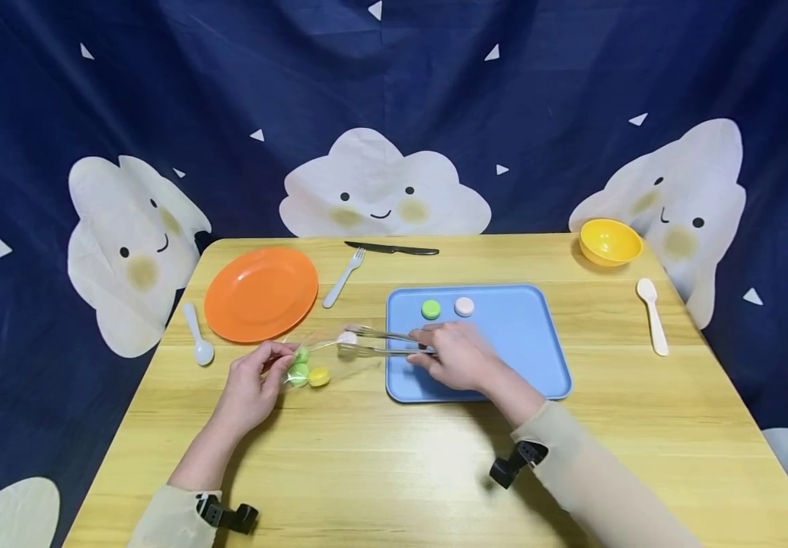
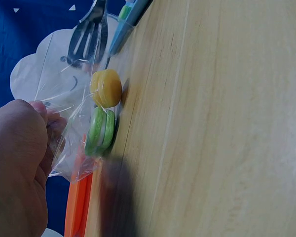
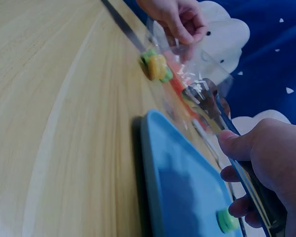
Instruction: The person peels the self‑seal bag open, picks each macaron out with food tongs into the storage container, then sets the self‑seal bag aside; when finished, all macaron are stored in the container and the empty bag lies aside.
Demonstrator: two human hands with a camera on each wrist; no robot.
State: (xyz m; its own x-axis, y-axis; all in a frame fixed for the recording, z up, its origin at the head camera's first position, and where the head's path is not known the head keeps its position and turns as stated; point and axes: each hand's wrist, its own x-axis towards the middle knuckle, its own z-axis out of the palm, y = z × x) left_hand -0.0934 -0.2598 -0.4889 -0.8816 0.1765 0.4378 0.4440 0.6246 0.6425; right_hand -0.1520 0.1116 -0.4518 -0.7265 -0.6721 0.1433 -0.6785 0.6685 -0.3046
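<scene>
Between its thumb and fingers my left hand pinches a clear plastic bag. Green macarons and a yellow macaron lie inside it. Metal tongs are gripped in my right hand, their arms reaching left over the blue tray's edge. A pale macaron sits between the tong tips at the bag's mouth; whether it is inside the bag, I cannot tell. The blue tray bears another green macaron and a pale pink macaron.
An orange plate stands behind the left hand, with a pale spoon on its left. A grey fork and a black knife lie farther back. At the right are a yellow bowl and a white spoon.
</scene>
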